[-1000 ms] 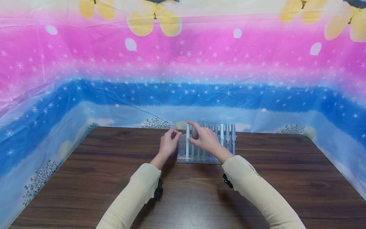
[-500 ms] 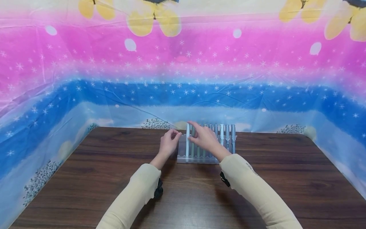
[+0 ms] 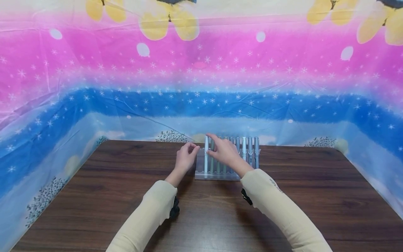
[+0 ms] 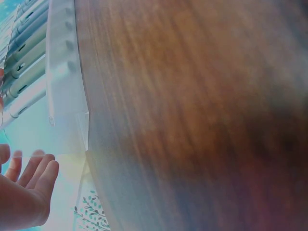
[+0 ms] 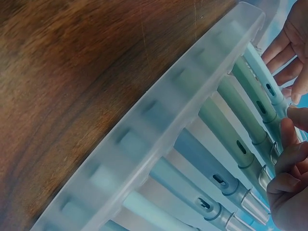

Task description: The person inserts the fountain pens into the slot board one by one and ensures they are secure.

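Note:
A clear pen stand (image 3: pixel 201 175) on the table holds a row of upright capped pens in white, green, blue and grey tones. My left hand (image 3: pixel 186 155) is at the stand's left side, its thumb and fingers pinching the clear edge; in the left wrist view that hand (image 4: pixel 29 192) shows its fingertips through the plastic. My right hand (image 3: pixel 227 152) reaches across the row and holds the leftmost pale pen (image 3: pixel 206 162), index finger at its top and thumb lower on its cap. In the right wrist view the pale pen (image 5: pixel 262 72) sits in the stand's end slot.
The brown wooden table (image 3: pixel 201 217) reaches out on both sides and in front of the stand. A patterned cloth (image 3: pixel 201 101) with snowflakes hangs behind and around the table. Other pens (image 3: pixel 250 150) fill the stand's right part.
My right forearm has shifted slightly to the left, and the right hand stays at the leftmost pen. The left hand keeps its place at the stand's edge.

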The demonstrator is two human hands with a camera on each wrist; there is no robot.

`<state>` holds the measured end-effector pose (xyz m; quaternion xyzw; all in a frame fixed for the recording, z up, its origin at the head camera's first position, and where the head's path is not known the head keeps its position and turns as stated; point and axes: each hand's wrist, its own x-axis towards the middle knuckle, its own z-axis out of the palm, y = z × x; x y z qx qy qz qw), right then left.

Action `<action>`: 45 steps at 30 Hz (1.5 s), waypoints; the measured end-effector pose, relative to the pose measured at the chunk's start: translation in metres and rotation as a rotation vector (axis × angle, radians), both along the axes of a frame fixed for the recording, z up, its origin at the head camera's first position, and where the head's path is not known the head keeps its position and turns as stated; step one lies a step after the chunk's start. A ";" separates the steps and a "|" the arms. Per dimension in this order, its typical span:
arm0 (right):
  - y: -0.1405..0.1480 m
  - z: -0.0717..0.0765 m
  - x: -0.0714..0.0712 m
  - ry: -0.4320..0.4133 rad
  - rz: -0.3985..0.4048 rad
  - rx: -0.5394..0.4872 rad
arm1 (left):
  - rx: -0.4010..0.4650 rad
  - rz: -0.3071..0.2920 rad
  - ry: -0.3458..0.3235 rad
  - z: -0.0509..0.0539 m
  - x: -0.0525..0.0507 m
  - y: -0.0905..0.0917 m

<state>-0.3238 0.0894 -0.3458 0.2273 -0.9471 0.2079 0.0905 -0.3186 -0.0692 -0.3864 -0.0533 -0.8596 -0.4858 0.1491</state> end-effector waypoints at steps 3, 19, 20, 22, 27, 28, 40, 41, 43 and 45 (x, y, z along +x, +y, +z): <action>0.000 0.000 0.000 0.000 -0.002 0.002 | 0.001 -0.001 0.000 0.000 0.000 0.000; 0.015 -0.007 0.005 0.091 0.052 -0.081 | -0.001 0.013 -0.011 0.001 -0.001 0.000; 0.017 -0.007 0.007 0.101 0.056 -0.077 | -0.001 0.014 -0.012 0.001 -0.001 0.000; 0.022 -0.009 0.009 0.110 0.058 -0.068 | -0.001 0.015 -0.013 0.001 -0.002 0.000; 0.035 -0.011 0.017 0.142 0.067 -0.071 | -0.002 0.008 -0.022 0.002 -0.002 -0.002; 0.038 -0.011 0.018 0.150 0.075 -0.074 | -0.002 0.007 -0.024 0.002 -0.002 -0.002; 0.072 -0.012 0.038 0.185 0.101 -0.033 | 0.010 -0.014 -0.092 0.003 0.000 -0.006; 0.075 -0.013 0.040 0.180 0.093 -0.029 | 0.012 -0.017 -0.106 0.003 0.001 -0.006; 0.082 -0.013 0.045 0.174 0.079 -0.021 | 0.004 -0.023 -0.120 0.005 0.002 -0.007; 0.089 -0.014 0.049 0.175 0.074 -0.023 | -0.012 -0.025 -0.114 0.008 0.004 -0.009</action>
